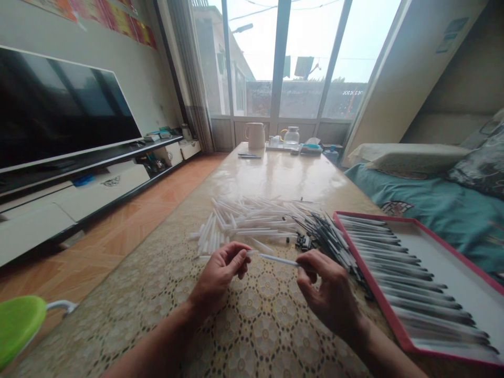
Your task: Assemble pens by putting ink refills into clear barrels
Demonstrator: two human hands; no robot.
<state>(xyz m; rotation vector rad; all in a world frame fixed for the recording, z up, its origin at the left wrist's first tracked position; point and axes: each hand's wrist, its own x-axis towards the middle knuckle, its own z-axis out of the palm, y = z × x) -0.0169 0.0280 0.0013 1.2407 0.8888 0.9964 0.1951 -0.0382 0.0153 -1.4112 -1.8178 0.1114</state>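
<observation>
My left hand point(226, 266) is closed, thumb against fingers, around a white pen barrel point(252, 253); only its short end shows. My right hand point(325, 281) pinches a thin pale stick point(279, 259) that looks like a pen refill. It points left, its tip close to the barrel's end; I cannot tell whether they touch. Just beyond my hands lies a loose pile of white pen barrels point(248, 218). Dark refills point(325, 233) are heaped at the pile's right, with small black caps point(303, 242) in front of them.
A red-rimmed box point(411, 349) at the right holds a row of pens point(409, 273) with black ends. At the table's far end stand a pitcher point(255, 136), a glass jug point(292, 137) and a tissue pack point(312, 147). A green stool point(19, 325) is at lower left.
</observation>
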